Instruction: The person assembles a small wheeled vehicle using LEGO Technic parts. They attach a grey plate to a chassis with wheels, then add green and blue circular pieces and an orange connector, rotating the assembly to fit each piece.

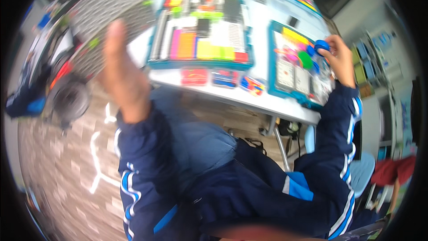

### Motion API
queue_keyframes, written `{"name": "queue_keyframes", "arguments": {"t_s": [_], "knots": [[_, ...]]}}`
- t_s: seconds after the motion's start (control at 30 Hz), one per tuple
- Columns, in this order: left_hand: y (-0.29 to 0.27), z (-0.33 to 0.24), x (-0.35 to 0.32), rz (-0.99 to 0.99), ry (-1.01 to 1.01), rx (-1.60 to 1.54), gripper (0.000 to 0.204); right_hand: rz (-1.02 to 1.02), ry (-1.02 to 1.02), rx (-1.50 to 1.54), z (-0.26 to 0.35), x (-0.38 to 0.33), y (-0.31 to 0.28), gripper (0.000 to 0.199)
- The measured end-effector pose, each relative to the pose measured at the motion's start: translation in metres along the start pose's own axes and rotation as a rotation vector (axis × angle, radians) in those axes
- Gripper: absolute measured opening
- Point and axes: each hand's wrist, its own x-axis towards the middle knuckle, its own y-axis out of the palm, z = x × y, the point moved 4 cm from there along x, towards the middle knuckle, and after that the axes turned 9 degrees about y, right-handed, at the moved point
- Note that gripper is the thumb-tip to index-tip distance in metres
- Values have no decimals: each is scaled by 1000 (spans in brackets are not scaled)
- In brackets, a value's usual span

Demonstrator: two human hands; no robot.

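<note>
At the far right of the table, my right hand [342, 62] is closed on a small round blue piece [322, 47], its exact kind unclear. It hangs over the right part of a teal tray [271, 58] of colourful parts. A round green piece [305, 60] lies in that tray, left of the hand. My left hand [125, 76] is raised near the table's left end, smeared by motion. Its fingers stretch upward, and nothing shows in it. Beside it is a grey perforated panel [104, 9], also blurred.
A larger teal tray [200, 65] of sorted bricks and bars fills the table's middle. Along the front edge sit a red box [194, 76], a blue-and-red box [224, 78] and a colourful packet [253, 85]. A dark round wheel [70, 97] is at left. A person in red [392, 171] is at lower right.
</note>
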Motion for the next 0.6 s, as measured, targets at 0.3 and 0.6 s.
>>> {"name": "queue_keyframes", "arguments": {"t_s": [0.3, 0.6], "knots": [[27, -17, -15, 227, 92, 29, 30, 631, -461, 994, 236, -44, 22, 38], [13, -11, -6, 183, -69, -75, 27, 652, -390, 1056, 287, -47, 51, 33]]}}
